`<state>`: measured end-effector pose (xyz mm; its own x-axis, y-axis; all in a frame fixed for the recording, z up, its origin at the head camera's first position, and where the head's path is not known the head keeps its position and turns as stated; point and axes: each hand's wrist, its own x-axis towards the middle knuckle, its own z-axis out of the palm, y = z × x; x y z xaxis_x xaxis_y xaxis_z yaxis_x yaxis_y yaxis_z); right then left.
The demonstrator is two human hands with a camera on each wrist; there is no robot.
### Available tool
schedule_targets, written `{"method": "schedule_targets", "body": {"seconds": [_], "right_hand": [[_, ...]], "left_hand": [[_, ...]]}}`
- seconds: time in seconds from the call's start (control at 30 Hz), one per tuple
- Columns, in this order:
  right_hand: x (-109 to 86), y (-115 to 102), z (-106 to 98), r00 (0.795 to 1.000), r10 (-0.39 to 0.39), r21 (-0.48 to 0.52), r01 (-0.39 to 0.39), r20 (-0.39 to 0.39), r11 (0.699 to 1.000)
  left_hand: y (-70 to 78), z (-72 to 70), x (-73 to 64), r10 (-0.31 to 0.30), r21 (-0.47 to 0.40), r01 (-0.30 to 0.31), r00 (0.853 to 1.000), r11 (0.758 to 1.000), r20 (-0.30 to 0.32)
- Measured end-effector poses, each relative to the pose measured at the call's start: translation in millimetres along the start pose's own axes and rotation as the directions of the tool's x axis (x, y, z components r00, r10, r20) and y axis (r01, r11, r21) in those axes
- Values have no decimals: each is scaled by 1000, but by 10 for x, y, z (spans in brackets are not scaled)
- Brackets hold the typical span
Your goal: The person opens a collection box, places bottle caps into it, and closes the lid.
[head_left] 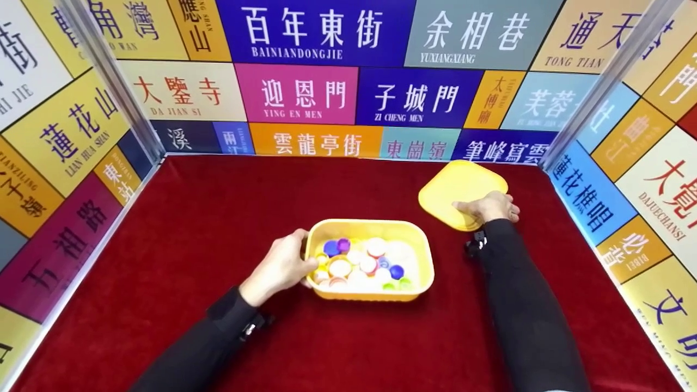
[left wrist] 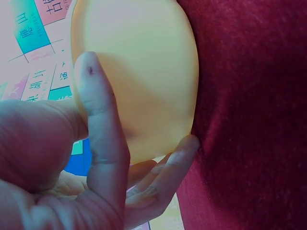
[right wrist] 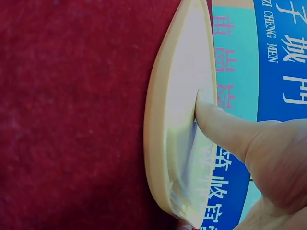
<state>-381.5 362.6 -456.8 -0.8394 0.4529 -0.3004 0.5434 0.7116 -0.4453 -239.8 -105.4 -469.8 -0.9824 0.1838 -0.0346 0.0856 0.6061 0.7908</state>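
A yellow plastic box (head_left: 370, 296) with rounded corners stands on the red cloth, without a lid on it. Inside lies a heap of bottle caps (head_left: 340, 267) in white, blue, purple, yellow and green. My left hand (head_left: 282, 262) grips the box by its left end; in the left wrist view the thumb lies along the box's yellow wall (left wrist: 148, 86) and other fingers curl at its edge. To the right and farther back, my right hand (head_left: 490, 207) holds the yellow lid (head_left: 456, 188) by its near right edge. The right wrist view shows the thumb pressed on the lid (right wrist: 157, 124); its other fingers are mostly hidden.
Red cloth (head_left: 261, 190) covers the table. Upright panels with coloured street-name signs (head_left: 297, 92) close it in at the back, the left and the right (head_left: 585, 188). Metal posts (head_left: 111, 71) stand at the back corners.
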Motion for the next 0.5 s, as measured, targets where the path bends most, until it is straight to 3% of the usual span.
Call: {"method": "schedule_targets", "body": {"seconds": [0.2, 0.5], "right_hand": [[9, 74, -13, 999, -28, 47, 29, -15, 998], [12, 153, 55, 997, -64, 310, 72, -37, 948]], "left_hand": [[-18, 4, -1, 11, -1, -11, 1000, 1000, -4], [-32, 5, -5, -3, -1, 3, 1000, 1000, -3]]}}
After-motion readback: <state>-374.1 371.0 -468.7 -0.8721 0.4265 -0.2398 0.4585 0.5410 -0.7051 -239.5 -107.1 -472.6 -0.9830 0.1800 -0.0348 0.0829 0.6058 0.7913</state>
